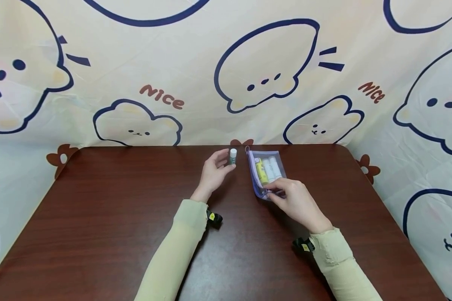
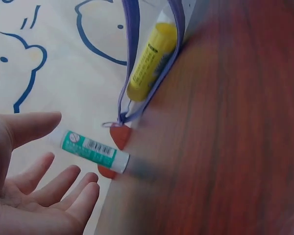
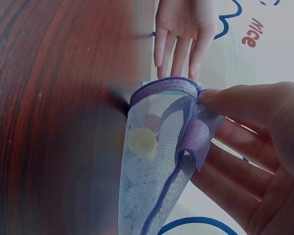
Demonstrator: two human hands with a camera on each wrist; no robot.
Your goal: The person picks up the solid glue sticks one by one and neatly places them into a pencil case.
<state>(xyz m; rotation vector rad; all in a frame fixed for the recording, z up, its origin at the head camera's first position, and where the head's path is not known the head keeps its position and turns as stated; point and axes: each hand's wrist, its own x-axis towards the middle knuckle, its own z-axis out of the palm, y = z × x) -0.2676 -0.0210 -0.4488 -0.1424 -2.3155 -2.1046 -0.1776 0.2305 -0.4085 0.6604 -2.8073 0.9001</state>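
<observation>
A small glue stick point(image 1: 232, 156) with a green label and white cap stands upright near the table's back edge. My left hand point(image 1: 215, 170) is beside it, thumb and fingers spread around it. In the left wrist view a gap shows between those fingers and the glue stick point(image 2: 90, 149). With thumb and fingers my right hand point(image 1: 295, 200) pinches the near end of a purple-edged mesh pouch point(image 1: 282, 165). The pouch's top is unzipped and gapes in the left wrist view. Inside lie a yellow glue stick point(image 1: 261, 170) and two white tubes point(image 1: 272, 168).
The dark brown wooden table point(image 1: 98, 234) reaches back to a cartoon-printed cloth point(image 1: 196, 75), which also hangs at both sides. A black wrist strap with a small device point(image 1: 214, 218) is on the left wrist, and another strap device point(image 1: 303, 246) on the right.
</observation>
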